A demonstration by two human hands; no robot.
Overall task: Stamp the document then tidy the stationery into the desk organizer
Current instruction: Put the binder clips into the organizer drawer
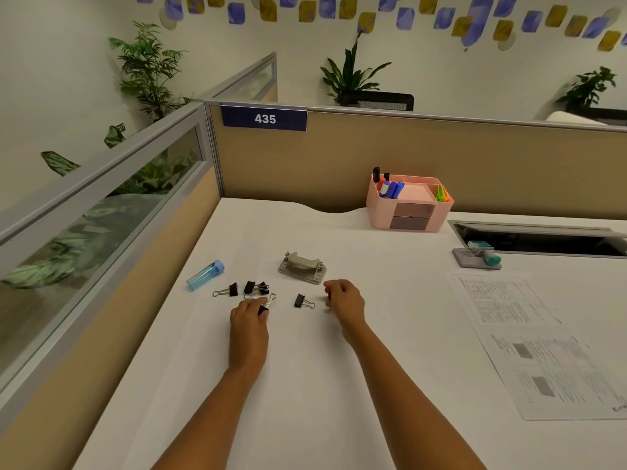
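Since the stamp already sits parked and loose stationery is what lies nearest, this looks like the tidying half of the job. The left hand [249,315] has reached in just in front and to the left of the grey hole punch [303,268], thumb and fingertips clamped on a black binder clip [266,306]. Its wire handles poke out toward the punch, a pinch that suits lifting it clear of the desk [305,401]. The right hand [344,300] hovers just in front and to the right of the punch with its fingers curled in together; whether they hold anything small I cannot tell. Between the two hands, in front of the punch, lies a loose clip [303,301], probably next to go. More clips [256,288] and a blue tube [205,274] lie to the punch's left. The pink desk organizer [409,205] stands well behind and to the right of the punch against the partition, with pens upright in one compartment. The stamp [483,254] rests far right of the punch, with the document [543,334] in front of it. Behind the punch, a blue plate [264,119] reads "435"; the document's print is too small to read.
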